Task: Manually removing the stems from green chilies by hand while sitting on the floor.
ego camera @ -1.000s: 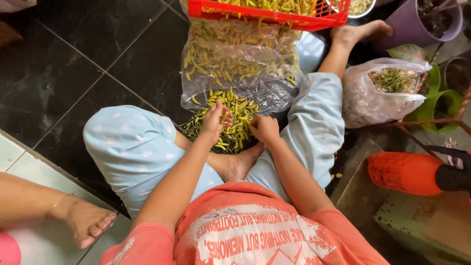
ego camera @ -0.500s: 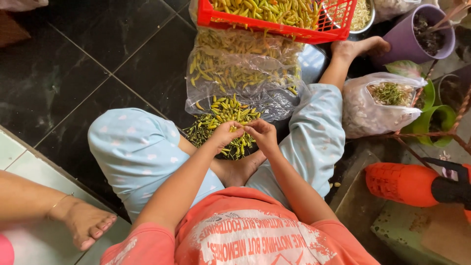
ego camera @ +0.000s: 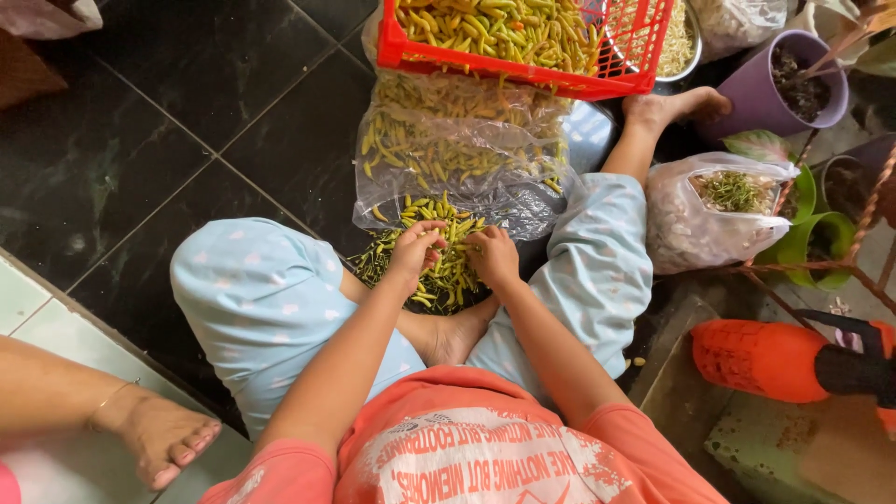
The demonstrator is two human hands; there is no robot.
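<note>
Shirt (ego camera: 467,448): orange, white print, at 6 o'clock, nearest the camera.
Legs: pale blue dotted trousers (ego camera: 271,299), knees spread to 9 and 3 o'clock; one bare foot (ego camera: 457,331) tucked in at centre, the other foot (ego camera: 667,107) stretched to 1 o'clock.
Left hand (ego camera: 417,250): over the chilli pile, fingers pinched together on a small green chilli; grip closed.
Right hand (ego camera: 493,254): just beside the left, fingers curled in on chillies; what exactly it grasps, cannot tell.
Chilli pile (ego camera: 439,271): small green and yellow chillies heaped on the floor between the knees, directly under both hands.
Plastic bag (ego camera: 457,159): clear, flattened, holding more chillies, at 12 o'clock from the pile, touching its far edge.
Red crate (ego camera: 532,42): further at 12 o'clock, full of yellow-green chillies, resting on the bag's far end.
White bag (ego camera: 709,210): at 2 o'clock, open top, green stems inside.
Purple pot (ego camera: 793,89): at 1 o'clock, soil inside.
Orange object (ego camera: 761,359): at 4 o'clock, black handle.
Floor (ego camera: 159,131): dark tiles, 10 o'clock.
Other person: bare foot (ego camera: 159,434) with an anklet, at 8 o'clock on pale tiles.
</note>
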